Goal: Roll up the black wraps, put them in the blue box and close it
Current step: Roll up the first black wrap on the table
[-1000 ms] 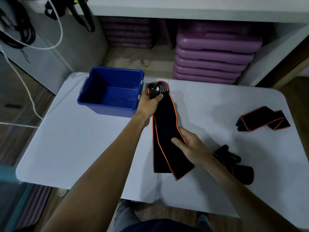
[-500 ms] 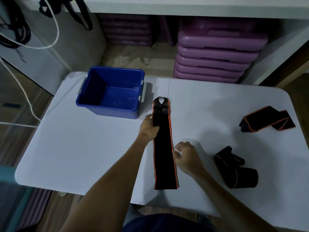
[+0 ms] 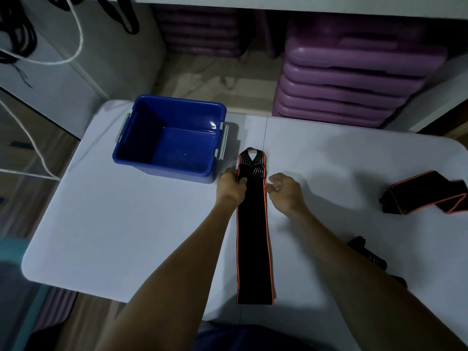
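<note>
A long black wrap with orange edges (image 3: 253,236) lies flat and straight down the middle of the white table (image 3: 121,224). My left hand (image 3: 231,186) pinches its left edge near the far end. My right hand (image 3: 285,190) hovers just beside the right edge, fingers curled, holding nothing. The open blue box (image 3: 172,138) stands empty at the far left of the table. A second black wrap (image 3: 425,196) lies folded at the far right. A third black wrap (image 3: 367,254) is mostly hidden behind my right forearm.
Stacked purple step platforms (image 3: 349,79) stand on the floor beyond the table. A white shelf unit with a white cord (image 3: 73,54) and black straps is at the upper left. No lid for the box is in view.
The wrap has been laid straight and flat on the table. Both hands moved up along it toward its far end; my right hand came off the cloth.
</note>
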### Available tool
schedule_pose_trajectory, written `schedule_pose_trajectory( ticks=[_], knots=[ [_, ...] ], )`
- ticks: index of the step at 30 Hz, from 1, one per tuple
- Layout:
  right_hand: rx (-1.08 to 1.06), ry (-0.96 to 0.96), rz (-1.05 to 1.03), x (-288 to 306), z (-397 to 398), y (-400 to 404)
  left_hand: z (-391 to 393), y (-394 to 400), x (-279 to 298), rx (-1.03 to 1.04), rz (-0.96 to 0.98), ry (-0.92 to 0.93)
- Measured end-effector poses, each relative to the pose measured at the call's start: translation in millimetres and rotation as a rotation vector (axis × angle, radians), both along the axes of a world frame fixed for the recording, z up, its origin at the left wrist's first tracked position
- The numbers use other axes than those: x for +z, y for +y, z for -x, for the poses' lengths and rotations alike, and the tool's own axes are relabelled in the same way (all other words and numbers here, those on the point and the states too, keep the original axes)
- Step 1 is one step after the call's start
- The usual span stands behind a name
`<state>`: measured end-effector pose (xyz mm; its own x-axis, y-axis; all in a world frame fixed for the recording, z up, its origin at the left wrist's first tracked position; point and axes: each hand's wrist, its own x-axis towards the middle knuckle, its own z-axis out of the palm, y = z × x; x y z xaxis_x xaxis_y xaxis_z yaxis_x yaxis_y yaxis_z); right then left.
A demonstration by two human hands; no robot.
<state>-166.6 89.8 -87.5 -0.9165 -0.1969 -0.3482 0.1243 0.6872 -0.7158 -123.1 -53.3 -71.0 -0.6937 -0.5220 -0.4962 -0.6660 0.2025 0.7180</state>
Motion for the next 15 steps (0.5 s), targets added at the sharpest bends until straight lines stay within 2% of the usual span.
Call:
schedule_pose_trajectory(
  ticks=[5, 8, 15],
  knots=[
    [-0.084, 0.019, 0.040, -5, 14, -18, 10, 0, -5, 0.085, 0.027, 0.121],
    [-0.102, 0.044, 0.045, -7, 24, -20, 17, -1, -6, 0.138, -0.026, 0.187],
    [-0.096, 0.018, 0.016, -4, 51, -32, 36, -8, -18, 0.203, -0.072, 0.132]
  ],
)
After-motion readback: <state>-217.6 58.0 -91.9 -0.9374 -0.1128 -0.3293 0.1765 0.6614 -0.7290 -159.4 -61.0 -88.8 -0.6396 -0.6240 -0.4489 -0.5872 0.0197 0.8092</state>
